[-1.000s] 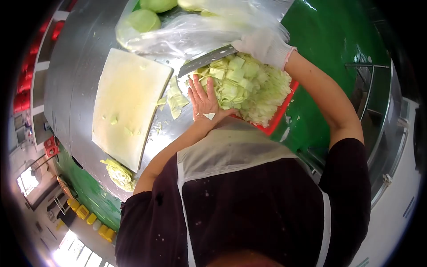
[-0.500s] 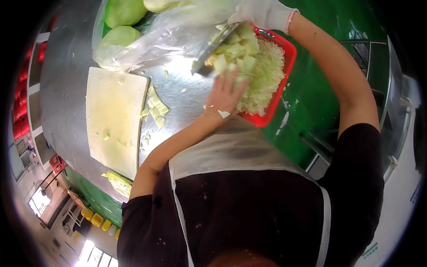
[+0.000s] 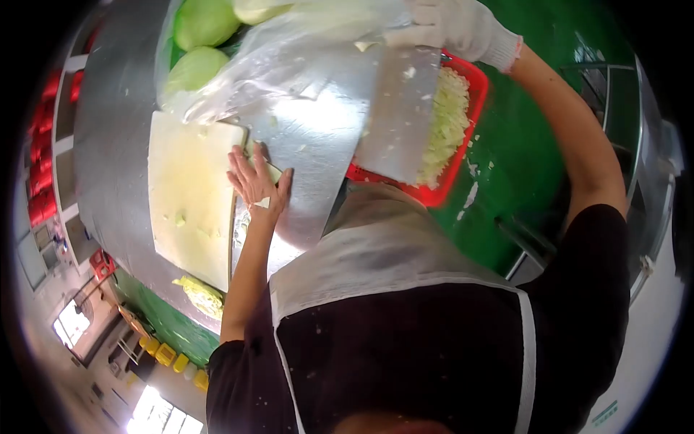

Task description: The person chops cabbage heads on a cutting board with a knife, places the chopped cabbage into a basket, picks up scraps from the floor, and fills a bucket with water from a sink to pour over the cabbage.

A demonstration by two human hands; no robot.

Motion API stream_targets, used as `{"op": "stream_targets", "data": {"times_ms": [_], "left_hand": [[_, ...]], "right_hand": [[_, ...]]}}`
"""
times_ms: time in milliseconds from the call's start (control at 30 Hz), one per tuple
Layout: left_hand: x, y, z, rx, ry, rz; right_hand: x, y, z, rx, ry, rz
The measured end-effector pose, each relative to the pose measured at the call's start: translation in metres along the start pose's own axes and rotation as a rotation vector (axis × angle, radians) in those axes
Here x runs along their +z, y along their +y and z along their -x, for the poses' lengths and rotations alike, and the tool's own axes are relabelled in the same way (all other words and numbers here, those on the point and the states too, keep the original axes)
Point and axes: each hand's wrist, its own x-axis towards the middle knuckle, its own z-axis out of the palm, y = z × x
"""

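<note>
My left hand (image 3: 259, 184) is bare, with its fingers spread over the right edge of the white cutting board (image 3: 191, 195). Pale green cabbage pieces (image 3: 272, 172) lie on the metal table under and beside its fingers, and a scrap sticks to its back. My right hand (image 3: 463, 29) wears a white knitted glove and is closed on a cleaver, whose handle is hidden. The wide, flat cleaver blade (image 3: 401, 116) covers the left part of a red basket (image 3: 473, 119). Finely chopped cabbage (image 3: 448, 123) shows in the basket beyond the blade.
Whole pale green cabbages (image 3: 206, 25) sit at the top left beside a clear plastic bag (image 3: 289, 50) on the metal table (image 3: 116, 166). A cabbage leaf piece (image 3: 199, 295) lies below the board. Scraps dot the green floor (image 3: 531, 145) to the right.
My left hand has moved left from the basket to the cabbage pieces by the board. The cleaver has turned from edge-on to flat, and the large pieces by it are out of sight.
</note>
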Motion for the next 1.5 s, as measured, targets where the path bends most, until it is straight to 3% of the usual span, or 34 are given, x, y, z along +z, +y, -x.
{"op": "stream_targets", "data": {"times_ms": [33, 133, 200, 233, 267, 367, 433, 533, 600, 700, 833, 933, 967, 1100, 1167, 1200, 1267, 1400, 1500], "left_hand": [[0.005, 0.01, -0.009, -0.018, -0.033, -0.111], [0.022, 0.029, -0.043, 0.147, -0.069, 0.298], [0.03, 0.059, -0.055, 0.167, -0.062, 0.259], [0.032, 0.073, -0.063, 0.176, -0.05, 0.234], [0.025, 0.084, -0.076, 0.091, -0.251, 0.15], [0.025, 0.105, -0.101, 0.233, -0.171, 0.292], [0.037, 0.116, -0.125, 0.322, -0.123, 0.244], [0.03, 0.146, -0.18, 0.396, -0.613, -0.095], [0.035, 0.16, -0.199, 0.412, -0.582, -0.067], [0.039, 0.174, -0.198, 0.444, -0.424, 0.113], [0.032, 0.209, -0.167, 0.5, -0.293, 0.327], [0.03, 0.241, -0.136, 0.513, -0.298, 0.31], [0.032, 0.244, -0.124, 0.553, -0.134, 0.406], [0.015, 0.208, -0.089, 0.933, -0.18, 0.479], [0.005, 0.165, -0.069, 1.023, -0.169, 0.506], [-0.01, 0.14, -0.057, 0.982, -0.175, 0.514], [-0.007, 0.083, -0.03, 0.844, -0.148, 0.592], [-0.034, -0.021, 0.057, 0.408, 0.151, 0.593], [-0.062, -0.064, 0.111, 0.063, 0.353, 0.495]], "right_hand": [[-0.006, -0.006, 0.0, 0.045, 0.049, 0.013], [0.003, -0.023, 0.013, 0.238, 0.186, -0.151], [0.017, -0.036, 0.027, 0.381, 0.303, -0.36], [0.023, -0.049, 0.03, 0.446, 0.469, -0.589], [0.023, -0.061, 0.029, 0.5, 0.634, -0.819], [0.03, -0.08, 0.047, 1.261, 0.745, -0.988], [0.008, -0.099, 0.049, 1.245, 0.933, -1.015], [0.003, -0.127, 0.077, 1.091, 1.308, -1.166], [-0.005, -0.147, 0.091, 0.807, 1.668, -1.479], [-0.009, -0.19, 0.113, 1.029, 1.944, -1.396], [0.005, -0.247, 0.142, 1.267, 1.869, -1.371], [0.009, -0.275, 0.136, 1.398, 1.901, -1.4], [0.017, -0.281, 0.141, 1.288, 1.946, -1.439], [0.022, -0.286, 0.125, 1.477, 1.77, -1.37], [0.021, -0.275, 0.101, 1.584, 1.631, -1.335], [0.024, -0.272, 0.088, 1.562, 1.649, -1.337], [0.03, -0.267, 0.052, 1.657, 1.478, -1.236], [0.049, -0.257, -0.021, 1.57, 0.92, -1.466], [0.037, -0.269, -0.085, 1.447, 0.615, -1.404]]}}
